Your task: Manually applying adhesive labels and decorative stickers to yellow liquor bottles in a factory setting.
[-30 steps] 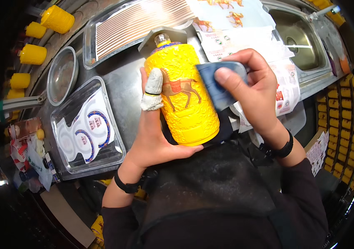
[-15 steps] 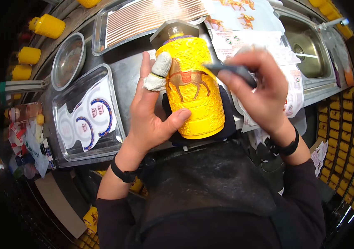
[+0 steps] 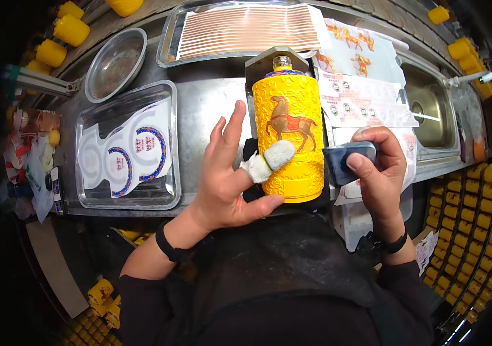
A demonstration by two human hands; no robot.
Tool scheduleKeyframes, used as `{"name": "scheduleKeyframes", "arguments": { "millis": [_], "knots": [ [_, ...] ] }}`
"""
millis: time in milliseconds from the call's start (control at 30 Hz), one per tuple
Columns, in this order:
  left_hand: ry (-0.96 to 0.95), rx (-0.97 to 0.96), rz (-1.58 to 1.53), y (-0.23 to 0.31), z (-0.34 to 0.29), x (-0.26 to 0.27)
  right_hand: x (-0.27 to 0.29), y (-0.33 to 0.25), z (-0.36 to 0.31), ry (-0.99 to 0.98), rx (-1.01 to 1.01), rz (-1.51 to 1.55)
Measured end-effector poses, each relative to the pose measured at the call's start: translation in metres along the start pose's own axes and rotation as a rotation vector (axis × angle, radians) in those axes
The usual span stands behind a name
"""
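A yellow embossed bottle (image 3: 289, 124) lies on a dark rest, its clear glass neck pointing away from me. On its front is a brown horse decal (image 3: 292, 124) with a red saddle. My left hand (image 3: 228, 184) is spread open at the bottle's left side. Its index finger, wrapped in a white finger cover (image 3: 269, 162), lies against the bottle's front, and the thumb touches near the base. My right hand (image 3: 383, 173) pinches a dark blue-grey flat scraper (image 3: 347, 161) between thumb and fingers, just off the bottle's right side.
At left, a metal tray (image 3: 171, 190) holds sheets of blue-edged decals, with a round metal bowl (image 3: 138, 66) behind it. A striped decal sheet (image 3: 251, 29) lies in the far tray. Right of the bottle are more decal sheets (image 3: 372, 109) and a sink (image 3: 430, 98). Yellow bottles (image 3: 470, 213) stack at right.
The scraper has left the horse decal and moved right of the bottle, toward me. My left index finger has slid from the upper left of the bottle to below the horse.
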State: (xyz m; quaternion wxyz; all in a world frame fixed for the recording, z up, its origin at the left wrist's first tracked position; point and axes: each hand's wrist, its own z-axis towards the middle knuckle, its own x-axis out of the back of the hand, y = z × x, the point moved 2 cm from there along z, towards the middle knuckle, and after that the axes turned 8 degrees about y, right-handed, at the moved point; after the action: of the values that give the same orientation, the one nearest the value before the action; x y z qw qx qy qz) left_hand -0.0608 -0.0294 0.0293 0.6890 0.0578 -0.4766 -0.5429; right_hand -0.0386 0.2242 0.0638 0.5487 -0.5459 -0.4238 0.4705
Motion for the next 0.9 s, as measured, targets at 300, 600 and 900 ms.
{"name": "scheduleKeyframes", "arguments": {
  "millis": [300, 600, 900],
  "knots": [
    [0.202, 0.103, 0.101, -0.026, 0.03, -0.009, -0.04, -0.007, 0.02, 0.052, 0.038, -0.175],
    [0.296, 0.193, 0.046, -0.029, 0.019, 0.002, -0.022, -0.003, 0.028, 0.149, 0.134, -0.181],
    [0.114, 0.04, 0.231, -0.005, 0.031, 0.004, -0.032, -0.011, 0.019, 0.111, 0.346, -0.269]
  ]
}}
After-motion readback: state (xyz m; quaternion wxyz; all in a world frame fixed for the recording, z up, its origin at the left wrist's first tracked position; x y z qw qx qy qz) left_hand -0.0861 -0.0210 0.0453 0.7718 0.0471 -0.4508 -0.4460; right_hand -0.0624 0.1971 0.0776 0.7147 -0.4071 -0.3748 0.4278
